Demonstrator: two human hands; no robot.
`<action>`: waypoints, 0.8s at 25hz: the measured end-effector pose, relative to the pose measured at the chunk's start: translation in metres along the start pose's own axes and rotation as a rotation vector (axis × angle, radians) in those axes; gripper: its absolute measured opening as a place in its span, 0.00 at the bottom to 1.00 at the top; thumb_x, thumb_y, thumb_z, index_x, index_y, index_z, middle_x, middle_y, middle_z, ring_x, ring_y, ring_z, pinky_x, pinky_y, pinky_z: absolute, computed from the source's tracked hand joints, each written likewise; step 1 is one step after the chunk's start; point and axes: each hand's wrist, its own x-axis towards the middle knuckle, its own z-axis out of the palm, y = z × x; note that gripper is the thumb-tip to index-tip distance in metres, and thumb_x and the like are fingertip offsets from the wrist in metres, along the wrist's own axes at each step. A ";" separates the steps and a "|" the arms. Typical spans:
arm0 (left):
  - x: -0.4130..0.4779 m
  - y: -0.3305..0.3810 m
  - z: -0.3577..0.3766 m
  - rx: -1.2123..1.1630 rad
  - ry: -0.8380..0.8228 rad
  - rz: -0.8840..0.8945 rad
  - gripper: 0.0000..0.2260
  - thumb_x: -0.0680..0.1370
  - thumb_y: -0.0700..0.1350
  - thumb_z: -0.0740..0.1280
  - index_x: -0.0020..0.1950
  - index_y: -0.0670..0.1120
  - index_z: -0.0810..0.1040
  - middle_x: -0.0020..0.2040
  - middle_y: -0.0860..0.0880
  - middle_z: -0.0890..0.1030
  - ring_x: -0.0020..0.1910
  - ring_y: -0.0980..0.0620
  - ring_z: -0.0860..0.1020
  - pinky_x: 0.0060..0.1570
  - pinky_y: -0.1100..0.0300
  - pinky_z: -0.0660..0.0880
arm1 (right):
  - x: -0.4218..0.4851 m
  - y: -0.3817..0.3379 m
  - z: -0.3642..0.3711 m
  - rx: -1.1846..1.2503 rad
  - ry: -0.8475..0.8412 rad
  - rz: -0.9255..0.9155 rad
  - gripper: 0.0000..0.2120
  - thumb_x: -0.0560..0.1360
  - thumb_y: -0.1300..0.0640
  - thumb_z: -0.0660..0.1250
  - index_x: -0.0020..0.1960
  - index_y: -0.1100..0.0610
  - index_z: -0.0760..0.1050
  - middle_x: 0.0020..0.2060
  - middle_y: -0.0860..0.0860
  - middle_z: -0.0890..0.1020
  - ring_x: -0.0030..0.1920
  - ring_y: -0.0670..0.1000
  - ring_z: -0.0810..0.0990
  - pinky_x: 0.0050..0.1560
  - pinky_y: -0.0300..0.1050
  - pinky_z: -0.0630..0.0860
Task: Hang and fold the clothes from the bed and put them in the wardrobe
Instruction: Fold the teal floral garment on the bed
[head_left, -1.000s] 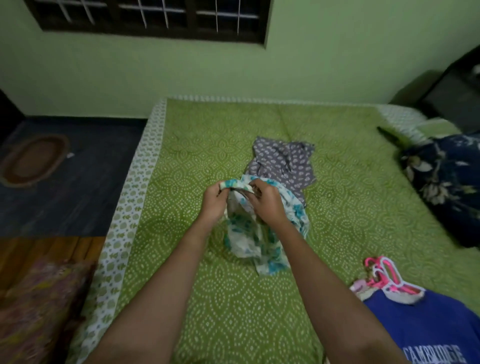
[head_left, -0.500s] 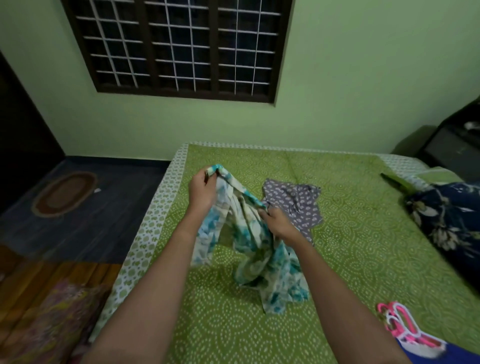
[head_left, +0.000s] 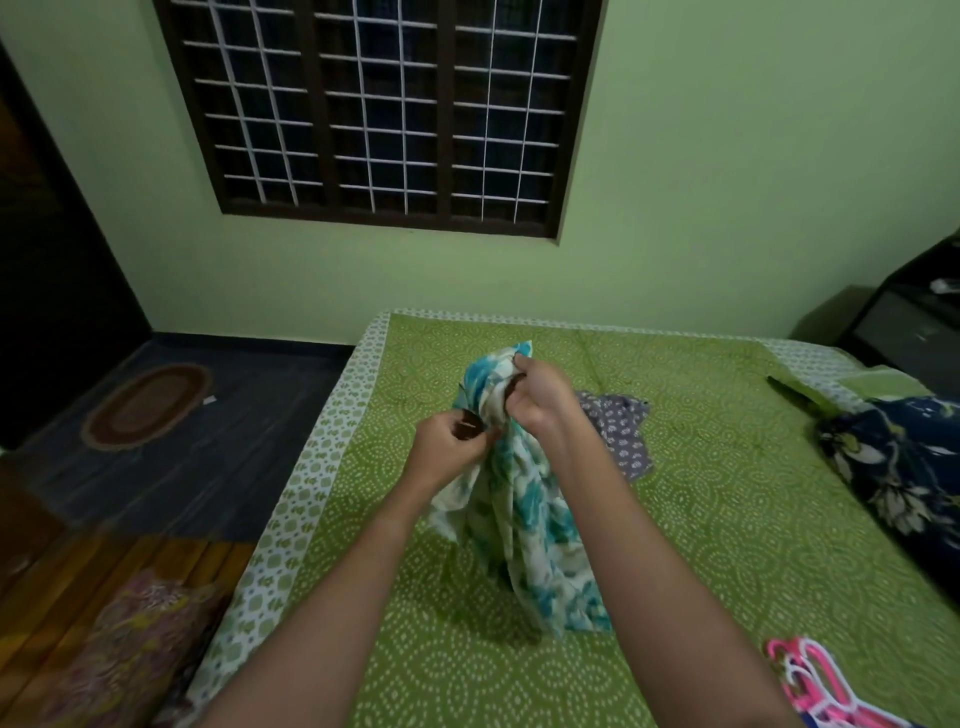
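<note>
A white garment with a teal floral print (head_left: 530, 519) hangs above the green patterned bed (head_left: 727, 519), its lower end touching the cover. My right hand (head_left: 540, 395) grips its bunched top, raised. My left hand (head_left: 449, 447) pinches the cloth a little lower, to the left. Behind them a grey printed garment (head_left: 621, 434) lies flat on the bed, partly hidden by my right forearm. Pink and white hangers (head_left: 818, 686) lie at the bed's near right corner.
A dark floral cloth or pillow (head_left: 904, 467) lies at the bed's right side, with dark furniture (head_left: 914, 322) behind it. Left of the bed are a dark floor, an oval mat (head_left: 148, 405) and a patterned bundle (head_left: 124, 644). A barred window (head_left: 384, 109) sits in the green wall.
The garment has been lifted higher off the bed. My right hand has moved up to its top, and my left hand has dropped lower and come closer. The camera has tilted up.
</note>
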 end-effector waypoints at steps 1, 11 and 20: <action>0.001 0.003 -0.001 0.054 0.007 -0.013 0.11 0.70 0.48 0.74 0.42 0.42 0.80 0.38 0.48 0.81 0.38 0.51 0.78 0.36 0.64 0.73 | -0.003 -0.002 0.009 0.037 -0.017 0.002 0.15 0.81 0.63 0.54 0.64 0.71 0.66 0.61 0.64 0.74 0.61 0.61 0.75 0.60 0.53 0.71; -0.005 0.003 0.000 -0.117 0.251 0.127 0.08 0.75 0.51 0.68 0.44 0.46 0.76 0.38 0.52 0.78 0.38 0.54 0.77 0.34 0.68 0.70 | -0.036 -0.011 0.044 0.350 0.047 -0.101 0.13 0.81 0.67 0.52 0.63 0.70 0.67 0.62 0.62 0.73 0.63 0.60 0.73 0.65 0.54 0.67; -0.004 0.010 0.012 -0.430 -0.083 -0.005 0.08 0.80 0.39 0.60 0.54 0.47 0.76 0.49 0.54 0.79 0.52 0.52 0.77 0.42 0.72 0.73 | -0.044 -0.005 0.057 0.199 -0.124 -0.194 0.12 0.81 0.64 0.54 0.63 0.66 0.67 0.53 0.59 0.77 0.53 0.54 0.78 0.57 0.47 0.74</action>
